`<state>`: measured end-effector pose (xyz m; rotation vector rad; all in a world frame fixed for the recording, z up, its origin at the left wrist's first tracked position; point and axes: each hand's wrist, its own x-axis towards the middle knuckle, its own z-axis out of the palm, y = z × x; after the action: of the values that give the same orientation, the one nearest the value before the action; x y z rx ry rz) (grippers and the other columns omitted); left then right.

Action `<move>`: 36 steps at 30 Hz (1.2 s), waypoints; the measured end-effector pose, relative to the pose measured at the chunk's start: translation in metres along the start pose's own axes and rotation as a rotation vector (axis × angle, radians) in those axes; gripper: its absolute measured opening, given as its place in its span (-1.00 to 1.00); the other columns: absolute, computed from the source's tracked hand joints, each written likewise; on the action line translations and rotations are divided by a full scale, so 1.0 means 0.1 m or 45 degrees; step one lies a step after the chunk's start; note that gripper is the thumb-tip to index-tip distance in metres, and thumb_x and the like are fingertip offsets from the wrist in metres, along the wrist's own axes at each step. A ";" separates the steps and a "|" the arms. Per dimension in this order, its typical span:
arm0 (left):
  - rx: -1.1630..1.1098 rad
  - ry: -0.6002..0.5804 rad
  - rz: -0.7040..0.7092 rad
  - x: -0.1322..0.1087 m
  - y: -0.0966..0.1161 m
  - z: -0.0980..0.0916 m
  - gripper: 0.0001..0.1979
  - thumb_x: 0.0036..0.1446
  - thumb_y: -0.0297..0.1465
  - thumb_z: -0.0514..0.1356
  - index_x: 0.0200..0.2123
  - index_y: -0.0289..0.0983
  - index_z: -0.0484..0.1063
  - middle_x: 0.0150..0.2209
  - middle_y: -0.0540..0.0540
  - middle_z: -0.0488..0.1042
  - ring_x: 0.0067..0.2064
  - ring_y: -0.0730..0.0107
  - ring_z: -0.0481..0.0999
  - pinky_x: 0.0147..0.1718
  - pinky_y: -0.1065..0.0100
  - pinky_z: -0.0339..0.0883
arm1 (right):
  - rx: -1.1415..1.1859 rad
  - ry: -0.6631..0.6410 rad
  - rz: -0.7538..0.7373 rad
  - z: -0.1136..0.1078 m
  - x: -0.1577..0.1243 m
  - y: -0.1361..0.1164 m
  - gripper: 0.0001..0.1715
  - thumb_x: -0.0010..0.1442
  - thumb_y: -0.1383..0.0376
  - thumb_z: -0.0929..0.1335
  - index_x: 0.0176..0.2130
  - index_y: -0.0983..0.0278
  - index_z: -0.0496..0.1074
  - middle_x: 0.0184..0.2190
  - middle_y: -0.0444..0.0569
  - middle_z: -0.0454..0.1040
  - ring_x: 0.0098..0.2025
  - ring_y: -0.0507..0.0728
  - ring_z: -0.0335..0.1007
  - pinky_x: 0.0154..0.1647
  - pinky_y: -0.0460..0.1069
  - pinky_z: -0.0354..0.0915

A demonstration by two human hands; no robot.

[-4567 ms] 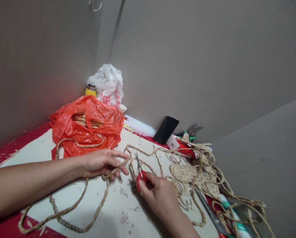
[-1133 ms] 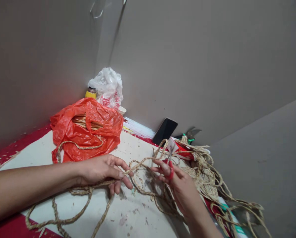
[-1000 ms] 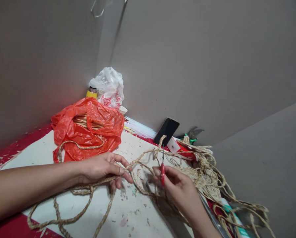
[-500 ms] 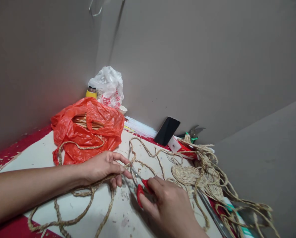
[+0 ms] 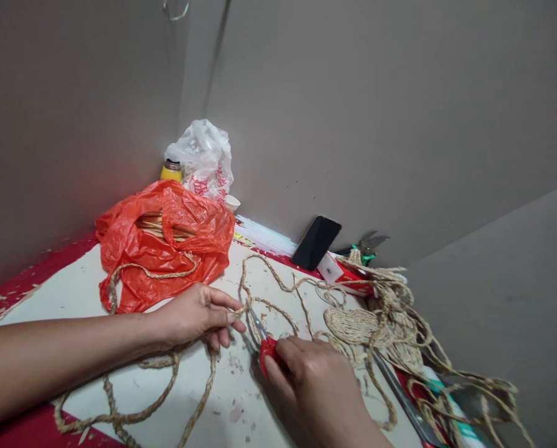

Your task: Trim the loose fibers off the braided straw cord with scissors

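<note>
My left hand (image 5: 203, 316) pinches a braided straw cord (image 5: 269, 267) between thumb and fingers, near the middle of the white board. In my right hand (image 5: 313, 379) are red-handled scissors (image 5: 267, 354), their handles pressed together. The blade tips reach the cord just beside my left fingertips; whether they touch it I cannot tell. One stretch of cord loops away behind the blades, and more of it hangs in loose loops under my left forearm. Part of the cord is hidden behind my left hand.
A red plastic bag (image 5: 203, 233) of straw strips lies behind my left hand, with a white bag (image 5: 203, 155) and yellow jar (image 5: 171, 170) beyond. A black phone (image 5: 316, 242) leans at the back. Coiled cord (image 5: 353, 326) and pliers (image 5: 369, 246) are on the right.
The scissors have gone from open to shut, their handles and blades now together beside the cord. My left hand keeps its pinch and has barely moved.
</note>
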<state>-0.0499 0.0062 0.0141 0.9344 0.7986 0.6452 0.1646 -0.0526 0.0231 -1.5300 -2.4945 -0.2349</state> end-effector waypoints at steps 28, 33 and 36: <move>-0.059 -0.035 0.006 0.03 0.01 -0.03 -0.54 -0.11 -0.29 0.37 -0.16 -0.38 0.37 -0.37 -0.17 0.58 -0.60 0.55 0.42 -0.60 0.47 0.31 | 0.025 0.032 0.055 0.01 0.05 0.03 -0.72 0.11 0.19 0.30 -0.57 0.24 0.35 -0.64 -0.13 0.34 -0.59 0.04 0.16 -0.46 -0.04 -0.07; 0.000 0.022 0.025 0.05 -0.05 -0.04 -0.49 -0.13 -0.26 0.38 -0.12 -0.40 0.41 -0.36 -0.17 0.58 -0.60 0.57 0.41 -0.61 0.48 0.32 | 0.002 -0.014 0.068 -0.01 0.05 -0.01 -0.74 0.10 0.19 0.31 -0.55 0.23 0.36 -0.62 -0.13 0.36 -0.58 0.04 0.19 -0.46 -0.04 -0.07; 0.026 0.060 0.036 0.07 -0.08 -0.04 -0.51 -0.12 -0.26 0.38 -0.13 -0.40 0.44 -0.35 -0.19 0.59 -0.59 0.57 0.42 -0.60 0.48 0.32 | 0.028 -0.048 0.071 0.00 0.03 -0.01 -0.71 0.13 0.19 0.29 -0.57 0.23 0.35 -0.64 -0.14 0.36 -0.60 0.03 0.19 -0.47 -0.04 -0.08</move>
<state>-0.0487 0.0098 0.0037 0.9536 0.8366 0.6864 0.1626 -0.0506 0.0237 -1.6066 -2.4702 -0.1710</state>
